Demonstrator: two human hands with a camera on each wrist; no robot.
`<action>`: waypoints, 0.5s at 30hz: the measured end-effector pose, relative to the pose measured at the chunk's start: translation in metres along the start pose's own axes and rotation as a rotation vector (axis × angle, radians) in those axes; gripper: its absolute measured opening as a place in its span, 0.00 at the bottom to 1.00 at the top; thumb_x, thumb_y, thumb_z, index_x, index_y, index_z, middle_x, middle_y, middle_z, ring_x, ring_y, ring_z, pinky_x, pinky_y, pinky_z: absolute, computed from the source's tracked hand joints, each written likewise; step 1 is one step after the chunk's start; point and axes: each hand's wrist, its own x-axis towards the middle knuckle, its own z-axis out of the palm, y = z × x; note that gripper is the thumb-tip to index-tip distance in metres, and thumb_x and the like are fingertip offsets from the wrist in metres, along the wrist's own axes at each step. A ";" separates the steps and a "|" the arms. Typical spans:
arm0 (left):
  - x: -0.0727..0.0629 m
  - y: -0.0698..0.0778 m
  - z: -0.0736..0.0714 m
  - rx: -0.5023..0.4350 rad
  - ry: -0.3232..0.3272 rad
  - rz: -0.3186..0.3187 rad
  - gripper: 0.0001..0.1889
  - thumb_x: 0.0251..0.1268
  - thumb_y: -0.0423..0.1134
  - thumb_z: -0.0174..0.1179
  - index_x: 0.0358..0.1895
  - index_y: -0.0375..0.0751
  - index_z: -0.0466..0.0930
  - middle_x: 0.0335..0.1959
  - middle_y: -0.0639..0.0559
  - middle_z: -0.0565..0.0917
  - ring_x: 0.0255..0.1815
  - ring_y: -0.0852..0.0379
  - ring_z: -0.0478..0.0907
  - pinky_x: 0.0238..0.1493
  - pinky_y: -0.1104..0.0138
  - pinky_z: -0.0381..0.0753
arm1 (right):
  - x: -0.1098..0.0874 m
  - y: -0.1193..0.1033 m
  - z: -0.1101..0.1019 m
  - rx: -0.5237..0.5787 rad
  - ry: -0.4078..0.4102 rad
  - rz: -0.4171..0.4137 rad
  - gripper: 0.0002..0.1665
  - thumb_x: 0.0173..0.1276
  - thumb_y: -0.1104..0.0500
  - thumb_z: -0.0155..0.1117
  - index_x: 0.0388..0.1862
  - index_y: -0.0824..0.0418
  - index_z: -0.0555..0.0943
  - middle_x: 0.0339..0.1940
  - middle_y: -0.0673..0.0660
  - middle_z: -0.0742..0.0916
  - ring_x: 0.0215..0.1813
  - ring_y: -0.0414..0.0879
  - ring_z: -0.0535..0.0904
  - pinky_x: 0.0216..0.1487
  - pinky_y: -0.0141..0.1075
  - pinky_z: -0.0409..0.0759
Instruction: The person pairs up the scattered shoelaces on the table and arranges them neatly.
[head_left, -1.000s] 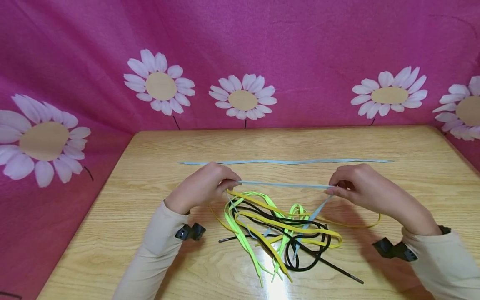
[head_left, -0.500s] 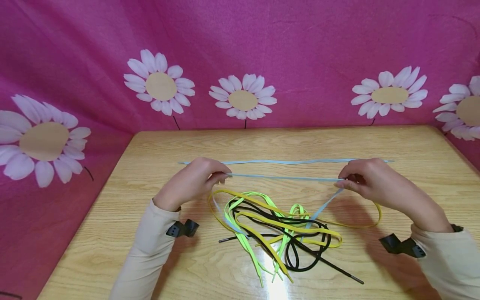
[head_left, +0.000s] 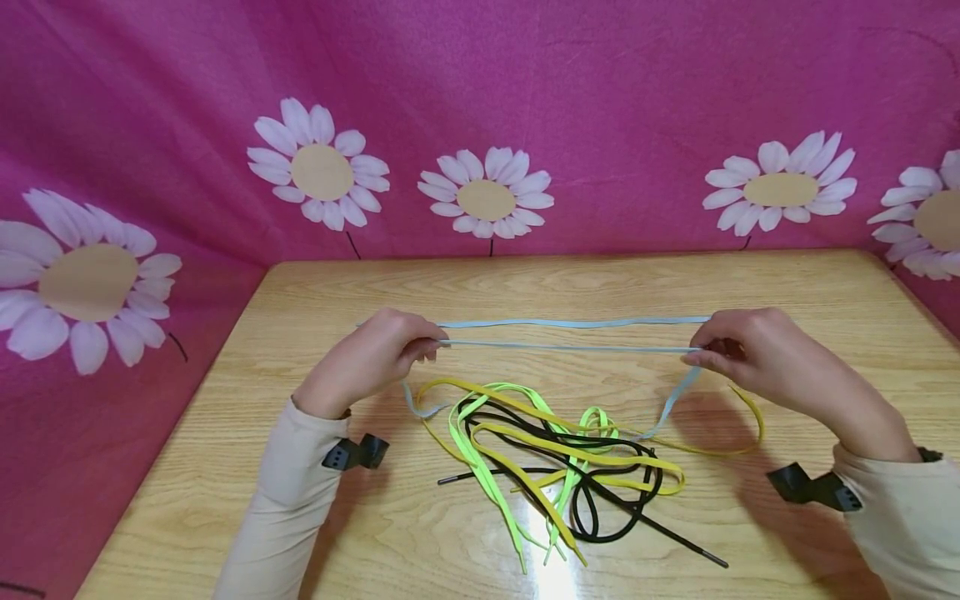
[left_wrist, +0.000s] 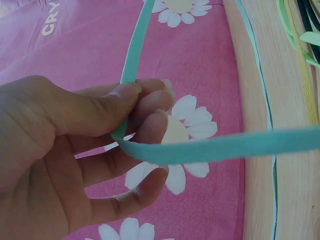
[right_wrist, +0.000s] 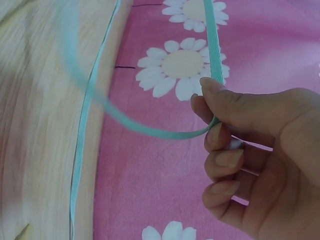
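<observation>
A light blue shoelace (head_left: 562,346) stretches taut between both hands above the table. My left hand (head_left: 382,354) pinches it between thumb and fingers, and a loose tail hangs below that hand. At the other side my right hand (head_left: 750,346) pinches the same lace, its free end drooping toward the pile. The left wrist view shows the lace (left_wrist: 200,150) bending under the thumb; in the right wrist view the lace (right_wrist: 215,50) runs up from the fingertips. Behind the hands a second light blue shoelace (head_left: 562,323) lies straight across the table, its ends partly hidden by the hands.
Nearer the body lies a tangled pile of a yellow shoelace (head_left: 607,458), a black shoelace (head_left: 622,500) and neon green laces (head_left: 487,483). The wooden table (head_left: 225,467) meets a pink cloth (head_left: 600,100) with daisies at its back edge.
Both hands have moved apart and slightly away from the body, lengthening the taut span of blue lace. Its hanging ends have been drawn out of the pile.
</observation>
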 end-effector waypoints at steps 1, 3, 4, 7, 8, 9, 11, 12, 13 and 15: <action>0.000 -0.001 0.000 0.002 -0.004 -0.003 0.06 0.61 0.23 0.60 0.37 0.35 0.84 0.25 0.54 0.79 0.28 0.60 0.74 0.34 0.66 0.77 | 0.000 0.001 -0.001 -0.007 0.002 0.003 0.13 0.48 0.67 0.77 0.26 0.53 0.83 0.23 0.40 0.79 0.24 0.30 0.66 0.23 0.29 0.67; -0.001 -0.002 -0.001 0.001 -0.010 -0.015 0.07 0.61 0.23 0.60 0.38 0.34 0.84 0.26 0.54 0.80 0.28 0.60 0.75 0.36 0.66 0.78 | -0.001 0.003 -0.003 -0.016 0.005 0.013 0.13 0.47 0.67 0.77 0.26 0.53 0.83 0.23 0.40 0.79 0.24 0.30 0.66 0.23 0.29 0.67; -0.001 -0.003 -0.001 0.001 -0.011 -0.022 0.07 0.62 0.23 0.60 0.38 0.34 0.84 0.26 0.53 0.80 0.29 0.59 0.75 0.36 0.65 0.79 | -0.002 0.004 -0.004 -0.020 0.006 0.018 0.13 0.47 0.68 0.77 0.27 0.53 0.83 0.23 0.40 0.79 0.23 0.30 0.65 0.23 0.28 0.67; -0.003 -0.006 -0.003 -0.006 -0.012 -0.059 0.07 0.62 0.23 0.59 0.38 0.35 0.84 0.27 0.53 0.81 0.30 0.58 0.76 0.37 0.64 0.79 | -0.004 0.009 -0.008 -0.034 0.020 0.030 0.13 0.47 0.69 0.77 0.27 0.54 0.83 0.22 0.40 0.78 0.23 0.31 0.65 0.23 0.28 0.66; -0.004 -0.008 -0.004 -0.006 -0.010 -0.072 0.07 0.63 0.23 0.59 0.38 0.35 0.84 0.27 0.53 0.81 0.30 0.58 0.76 0.37 0.64 0.78 | -0.005 0.011 -0.009 -0.040 0.025 0.035 0.13 0.46 0.69 0.77 0.27 0.55 0.83 0.22 0.40 0.78 0.23 0.31 0.65 0.23 0.28 0.66; -0.005 -0.009 -0.005 -0.008 -0.007 -0.083 0.07 0.63 0.23 0.59 0.37 0.35 0.84 0.27 0.53 0.81 0.30 0.58 0.76 0.37 0.64 0.78 | -0.006 0.013 -0.010 -0.047 0.032 0.037 0.14 0.46 0.69 0.77 0.27 0.55 0.83 0.21 0.41 0.77 0.23 0.31 0.64 0.23 0.28 0.65; -0.006 -0.011 -0.006 -0.012 0.001 -0.095 0.07 0.63 0.23 0.58 0.37 0.35 0.84 0.28 0.52 0.82 0.30 0.57 0.76 0.37 0.63 0.78 | -0.007 0.016 -0.013 -0.060 0.042 0.047 0.14 0.46 0.70 0.77 0.28 0.55 0.83 0.21 0.41 0.77 0.23 0.31 0.64 0.23 0.27 0.65; -0.007 -0.012 -0.007 -0.013 0.003 -0.102 0.07 0.63 0.23 0.58 0.38 0.35 0.84 0.28 0.51 0.82 0.31 0.56 0.77 0.38 0.62 0.79 | -0.008 0.018 -0.014 -0.067 0.044 0.051 0.14 0.46 0.70 0.77 0.28 0.55 0.83 0.20 0.41 0.77 0.22 0.31 0.64 0.23 0.27 0.64; -0.007 -0.013 -0.008 -0.015 0.006 -0.106 0.07 0.63 0.22 0.58 0.38 0.34 0.84 0.28 0.51 0.82 0.31 0.56 0.77 0.38 0.62 0.79 | -0.009 0.019 -0.015 -0.076 0.046 0.055 0.14 0.46 0.69 0.77 0.28 0.55 0.83 0.20 0.41 0.76 0.22 0.31 0.64 0.23 0.27 0.64; -0.008 -0.016 -0.008 -0.023 0.006 -0.112 0.07 0.63 0.22 0.58 0.39 0.33 0.84 0.29 0.50 0.82 0.31 0.55 0.77 0.38 0.61 0.79 | -0.009 0.023 -0.016 -0.088 0.042 0.064 0.13 0.46 0.69 0.77 0.28 0.56 0.83 0.20 0.41 0.76 0.22 0.31 0.64 0.23 0.27 0.64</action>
